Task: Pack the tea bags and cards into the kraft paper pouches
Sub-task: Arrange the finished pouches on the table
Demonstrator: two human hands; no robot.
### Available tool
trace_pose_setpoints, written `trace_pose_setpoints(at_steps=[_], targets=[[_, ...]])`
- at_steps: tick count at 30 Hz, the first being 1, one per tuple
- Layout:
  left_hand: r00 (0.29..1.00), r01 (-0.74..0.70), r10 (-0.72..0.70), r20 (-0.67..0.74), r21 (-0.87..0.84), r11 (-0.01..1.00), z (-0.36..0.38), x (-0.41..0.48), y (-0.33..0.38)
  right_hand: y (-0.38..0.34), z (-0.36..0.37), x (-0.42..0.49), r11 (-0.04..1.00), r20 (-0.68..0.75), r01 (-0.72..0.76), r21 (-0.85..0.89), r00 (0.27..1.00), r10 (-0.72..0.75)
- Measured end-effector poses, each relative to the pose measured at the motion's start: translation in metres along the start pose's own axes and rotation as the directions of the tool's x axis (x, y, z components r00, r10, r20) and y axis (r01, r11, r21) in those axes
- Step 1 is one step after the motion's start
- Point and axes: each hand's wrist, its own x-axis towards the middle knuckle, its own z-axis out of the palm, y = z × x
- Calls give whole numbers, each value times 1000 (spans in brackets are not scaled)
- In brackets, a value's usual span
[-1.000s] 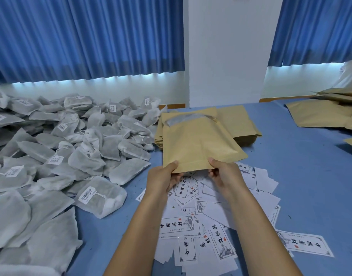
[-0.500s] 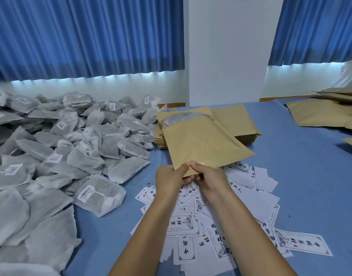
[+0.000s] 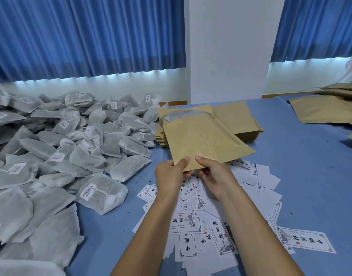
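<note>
A kraft paper pouch (image 3: 201, 140) with a clear window at its far end is held above the table, tilted away from me. My left hand (image 3: 171, 176) pinches its near edge with the thumb on top, and my right hand (image 3: 213, 176) pinches the same edge just beside it. Under my hands lies a loose spread of white printed cards (image 3: 220, 222). A big heap of grey-white tea bags (image 3: 71, 146) covers the left of the blue table. A stack of flat kraft pouches (image 3: 236, 118) sits behind the held pouch.
More kraft pouches (image 3: 326, 108) lie piled at the far right of the blue table (image 3: 302, 176). A white pillar (image 3: 228, 46) and blue curtains stand behind the table.
My hands have moved together from the pouch's two near corners to the middle of its near edge. The pouch has turned slightly, its right corner swinging out.
</note>
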Motion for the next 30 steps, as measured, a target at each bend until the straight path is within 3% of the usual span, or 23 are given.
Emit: trace_pose_setpoints(at_steps=[18,23,30], targets=[[998,-21,21,-58,6,1000,-7,-2,6,-6,-7,5,994,-116,101,-35,988,-105],[998,-16,16,-60,2,1000,-6,-3,7,-6,-8,5,998,-100,65,-8,993,-65],[997,-21,20,-72,-4,1000,-6,-3,7,-11,-12,7,985,-176,165,-45,970,-170]])
